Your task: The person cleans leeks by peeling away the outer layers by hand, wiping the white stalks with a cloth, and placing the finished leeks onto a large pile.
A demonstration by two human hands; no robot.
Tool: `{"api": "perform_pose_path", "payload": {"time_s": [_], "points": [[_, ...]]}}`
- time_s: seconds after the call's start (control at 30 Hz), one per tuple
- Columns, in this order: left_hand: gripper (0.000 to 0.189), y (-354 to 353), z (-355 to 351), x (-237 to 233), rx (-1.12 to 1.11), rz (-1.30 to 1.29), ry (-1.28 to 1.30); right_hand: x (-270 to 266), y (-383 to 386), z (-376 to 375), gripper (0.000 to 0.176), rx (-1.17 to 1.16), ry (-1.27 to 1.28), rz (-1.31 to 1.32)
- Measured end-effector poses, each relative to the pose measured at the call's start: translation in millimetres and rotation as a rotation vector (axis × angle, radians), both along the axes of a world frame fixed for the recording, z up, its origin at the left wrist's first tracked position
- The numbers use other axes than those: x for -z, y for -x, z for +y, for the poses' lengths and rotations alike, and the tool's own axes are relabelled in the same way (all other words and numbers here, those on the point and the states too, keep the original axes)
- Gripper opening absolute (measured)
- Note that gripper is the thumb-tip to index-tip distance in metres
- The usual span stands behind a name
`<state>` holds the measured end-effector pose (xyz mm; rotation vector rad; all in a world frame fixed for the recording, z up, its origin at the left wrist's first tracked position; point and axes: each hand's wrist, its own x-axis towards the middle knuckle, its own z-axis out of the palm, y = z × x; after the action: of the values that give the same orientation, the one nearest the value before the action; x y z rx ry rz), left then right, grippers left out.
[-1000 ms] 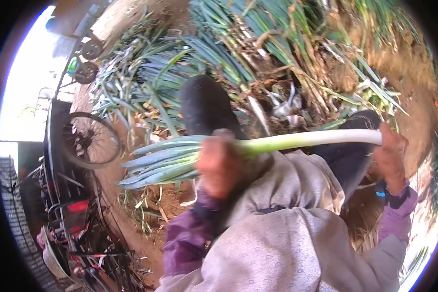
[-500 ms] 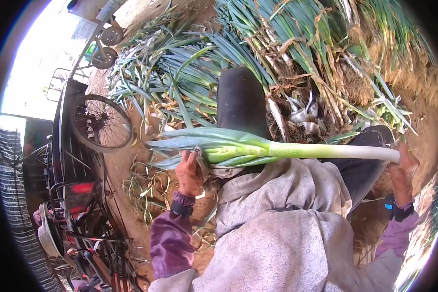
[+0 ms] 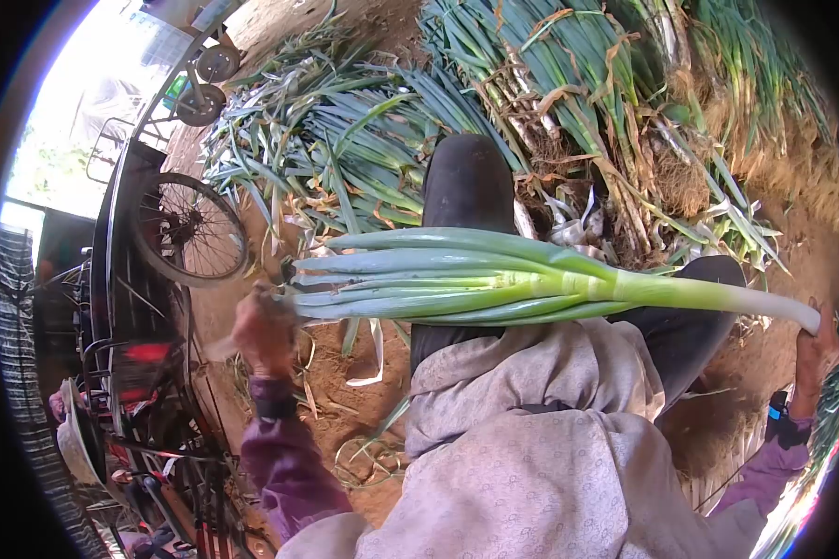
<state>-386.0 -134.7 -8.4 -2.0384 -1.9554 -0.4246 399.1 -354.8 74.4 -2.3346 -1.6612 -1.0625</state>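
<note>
A leek [image 3: 550, 284] with a white shank and broad green leaves lies crosswise in front of me, over my lap and knees. At the far right, my right hand [image 3: 816, 349] is closed around its white root end. My left hand [image 3: 263, 334] is at the leaf tips on the left side, blurred by motion, its fingers curled; what they hold I cannot make out. Behind the leek rises my dark-clad knee [image 3: 468, 182]. A pale patterned apron [image 3: 522, 475] covers my front.
Ahead on the dirt floor is a heap of leeks [image 3: 345, 140], with more leeks with roots and dry leaves [image 3: 569, 102] to its right. To the left stands a cart with a spoked wheel [image 3: 191, 228]. Scraps of leaf [image 3: 373, 359] lie by my left knee.
My left hand has slid left, from around the leaves' middle with something greyish in it, out to their tips. My right hand and the leek have moved right.
</note>
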Motion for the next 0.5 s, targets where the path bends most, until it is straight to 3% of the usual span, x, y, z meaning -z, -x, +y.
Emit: {"api": "perform_pose_path", "payload": {"time_s": [0.1, 0.17, 0.23, 0.47, 0.5], "points": [[0.013, -159, -14, -43, 0.359, -0.427, -0.209, -11, 18, 4, 0.011, -0.002, -0.015, 0.023], [0.026, -202, -19, -30, 0.605, -0.420, 0.032, -11, 21, 6, 0.011, -0.009, -0.033, 0.026], [0.034, -221, -22, -21, 0.697, -0.329, 0.017, -12, 22, 3, 0.013, -0.026, -0.069, 0.041], [0.020, -117, 16, 37, 0.355, -0.261, 0.311, 22, -3, -10, 0.015, -0.035, 0.012, -0.040], [0.017, -86, 23, 55, 0.185, -0.163, 0.439, 23, -1, -10, 0.015, -0.041, 0.002, -0.015]]}}
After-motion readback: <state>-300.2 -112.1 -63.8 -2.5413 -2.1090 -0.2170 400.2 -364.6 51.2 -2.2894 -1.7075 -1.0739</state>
